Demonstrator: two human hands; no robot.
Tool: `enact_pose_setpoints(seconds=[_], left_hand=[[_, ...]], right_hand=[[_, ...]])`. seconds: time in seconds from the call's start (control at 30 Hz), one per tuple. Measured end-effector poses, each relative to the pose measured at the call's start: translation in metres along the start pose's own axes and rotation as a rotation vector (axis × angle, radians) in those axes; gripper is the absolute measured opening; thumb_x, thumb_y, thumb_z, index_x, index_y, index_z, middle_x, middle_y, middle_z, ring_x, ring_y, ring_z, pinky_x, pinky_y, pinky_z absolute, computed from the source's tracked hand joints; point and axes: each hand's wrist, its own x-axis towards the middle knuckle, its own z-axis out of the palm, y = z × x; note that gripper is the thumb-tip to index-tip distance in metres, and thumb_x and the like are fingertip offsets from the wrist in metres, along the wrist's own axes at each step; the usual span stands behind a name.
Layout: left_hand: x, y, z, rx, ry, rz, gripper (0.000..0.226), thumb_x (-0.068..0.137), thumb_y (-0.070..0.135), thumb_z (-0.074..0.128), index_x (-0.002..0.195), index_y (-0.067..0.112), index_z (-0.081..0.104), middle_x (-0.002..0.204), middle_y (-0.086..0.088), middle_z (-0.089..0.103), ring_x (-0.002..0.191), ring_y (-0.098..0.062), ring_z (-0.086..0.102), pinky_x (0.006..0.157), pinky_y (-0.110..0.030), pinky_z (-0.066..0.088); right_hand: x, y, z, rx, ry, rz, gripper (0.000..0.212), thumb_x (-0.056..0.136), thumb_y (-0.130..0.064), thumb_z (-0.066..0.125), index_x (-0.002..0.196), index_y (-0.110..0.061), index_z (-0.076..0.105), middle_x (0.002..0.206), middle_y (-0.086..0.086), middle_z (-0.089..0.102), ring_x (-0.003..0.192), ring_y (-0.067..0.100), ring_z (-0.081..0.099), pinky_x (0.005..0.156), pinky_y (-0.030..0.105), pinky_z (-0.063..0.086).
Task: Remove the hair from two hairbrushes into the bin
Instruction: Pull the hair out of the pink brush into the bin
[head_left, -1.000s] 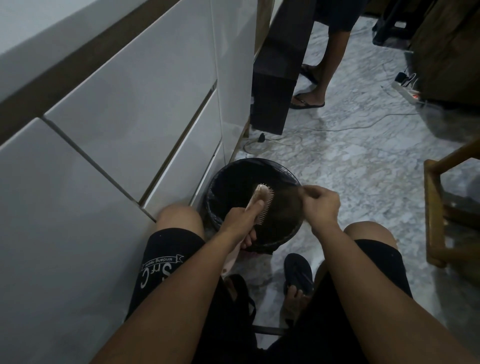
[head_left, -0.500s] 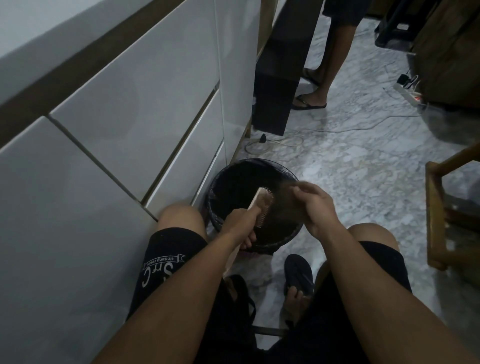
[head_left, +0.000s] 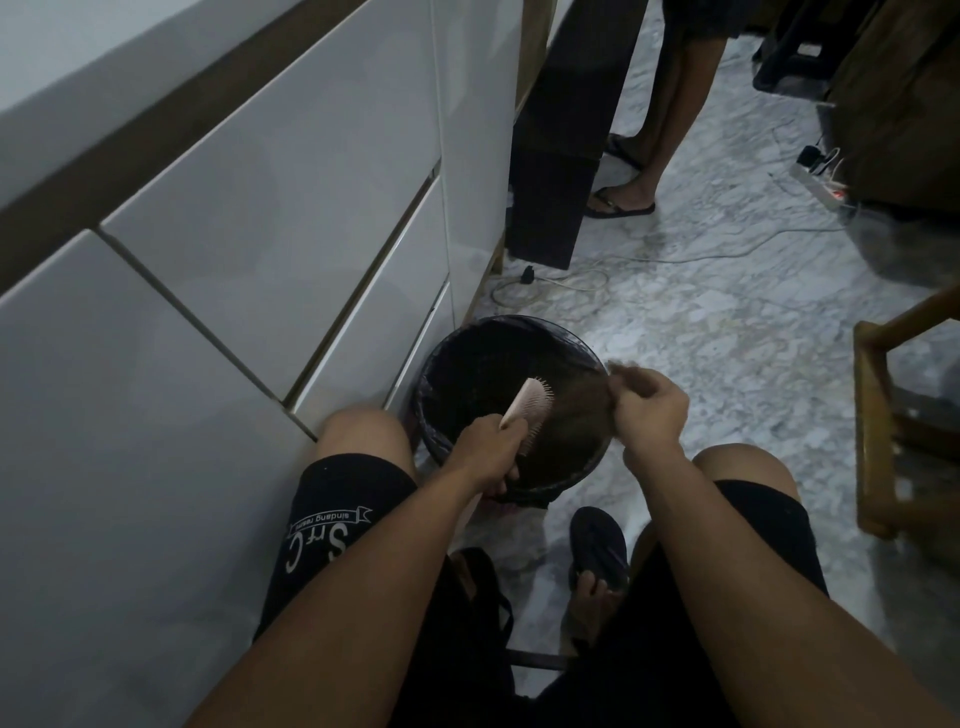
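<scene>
- Pale pink hairbrush (head_left: 530, 410) sits above the black-lined bin (head_left: 447, 358), bristles turned toward the right, its handle clenched in the left hand (head_left: 488, 452).
- Brown hair (head_left: 576, 410) stretches in a thin sheet from the bristles to the right hand (head_left: 649, 410), whose grip pinches a tuft over the bin's right rim.
- The bin stands on the marble floor (head_left: 727, 332) just beside the white drawers (head_left: 291, 218), between the person's knees.
</scene>
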Motion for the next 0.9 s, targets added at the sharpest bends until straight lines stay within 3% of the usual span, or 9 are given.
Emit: enact_pose_setpoints(seconds=[0.1, 0.23, 0.3, 0.37, 0.5, 0.53, 0.67, 0.8, 0.9], left_hand=[[0.001, 0.002, 0.001, -0.015, 0.005, -0.011, 0.042, 0.098, 0.038, 0.038, 0.118, 0.005, 0.056, 0.07, -0.011, 0.065, 0.04, -0.015, 0.052, 0.041, -0.023, 0.041], [0.001, 0.002, 0.002, -0.073, 0.012, -0.011, 0.041, 0.095, 0.04, 0.045, 0.112, 0.006, 0.059, 0.066, -0.009, 0.065, 0.037, -0.016, 0.051, 0.04, -0.022, 0.039], [0.001, 0.002, 0.002, -0.098, 0.017, -0.001, 0.041, 0.093, 0.045, 0.05, 0.106, 0.008, 0.06, 0.064, -0.009, 0.064, 0.036, -0.016, 0.05, 0.04, -0.022, 0.039], [0.002, 0.001, 0.001, -0.098, 0.033, 0.02, 0.041, 0.093, 0.048, 0.05, 0.101, 0.009, 0.06, 0.065, -0.009, 0.065, 0.037, -0.016, 0.051, 0.041, -0.023, 0.04], [0.003, -0.001, 0.0, -0.066, 0.09, 0.046, 0.042, 0.096, 0.047, 0.047, 0.103, 0.008, 0.058, 0.067, -0.009, 0.065, 0.035, -0.013, 0.051, 0.039, -0.022, 0.04], [0.003, -0.001, -0.001, -0.062, 0.112, 0.046, 0.043, 0.096, 0.046, 0.046, 0.105, 0.006, 0.058, 0.067, -0.01, 0.064, 0.033, -0.012, 0.051, 0.037, -0.021, 0.038], [0.002, 0.001, -0.007, -0.056, 0.19, 0.037, 0.042, 0.098, 0.041, 0.047, 0.109, 0.002, 0.056, 0.077, -0.013, 0.062, 0.041, -0.012, 0.052, 0.032, -0.018, 0.036], [0.002, -0.001, -0.005, 0.031, 0.197, 0.089, 0.043, 0.097, 0.043, 0.049, 0.108, 0.003, 0.059, 0.086, -0.015, 0.066, 0.055, -0.019, 0.059, 0.042, -0.025, 0.045], [0.001, -0.001, -0.004, 0.038, 0.182, 0.085, 0.044, 0.095, 0.046, 0.048, 0.107, 0.006, 0.06, 0.093, -0.018, 0.069, 0.073, -0.034, 0.067, 0.058, -0.034, 0.052]], right_hand=[[0.001, 0.003, -0.001, 0.218, 0.056, 0.173, 0.018, 0.085, 0.001, 0.064, 0.089, -0.015, 0.073, 0.1, 0.009, 0.073, 0.098, 0.029, 0.069, 0.089, 0.049, 0.057], [-0.003, 0.0, 0.002, 0.158, -0.156, 0.172, 0.02, 0.088, -0.003, 0.059, 0.095, -0.017, 0.072, 0.104, 0.013, 0.072, 0.101, 0.031, 0.068, 0.09, 0.048, 0.056], [-0.013, -0.002, 0.004, 0.034, -0.319, 0.073, 0.006, 0.087, -0.019, 0.067, 0.092, -0.019, 0.071, 0.102, 0.009, 0.073, 0.099, 0.027, 0.069, 0.093, 0.047, 0.055], [-0.022, -0.002, 0.004, -0.135, -0.476, 0.012, 0.032, 0.073, -0.043, 0.078, 0.095, -0.019, 0.073, 0.1, 0.005, 0.075, 0.097, 0.023, 0.071, 0.093, 0.046, 0.055], [-0.028, -0.003, 0.001, -0.449, -0.643, -0.048, 0.031, 0.075, -0.032, 0.081, 0.098, -0.012, 0.073, 0.092, 0.003, 0.074, 0.079, 0.017, 0.07, 0.056, 0.015, 0.053], [-0.027, -0.002, 0.001, -0.525, -0.638, -0.067, 0.029, 0.079, -0.027, 0.079, 0.102, -0.011, 0.073, 0.093, 0.003, 0.072, 0.078, 0.016, 0.068, 0.052, 0.014, 0.051], [-0.008, 0.007, -0.001, -0.766, -0.354, -0.169, 0.019, 0.083, -0.013, 0.07, 0.101, -0.015, 0.077, 0.101, 0.007, 0.075, 0.09, 0.023, 0.068, 0.081, 0.035, 0.058], [-0.005, 0.001, -0.006, -0.821, -0.098, -0.205, 0.033, 0.076, 0.0, 0.055, 0.096, -0.015, 0.076, 0.091, 0.01, 0.073, 0.082, 0.029, 0.066, 0.072, 0.036, 0.057], [-0.007, 0.002, -0.003, -0.709, -0.131, -0.179, 0.021, 0.081, -0.004, 0.057, 0.096, -0.011, 0.071, 0.096, 0.013, 0.069, 0.089, 0.031, 0.064, 0.074, 0.036, 0.053]])
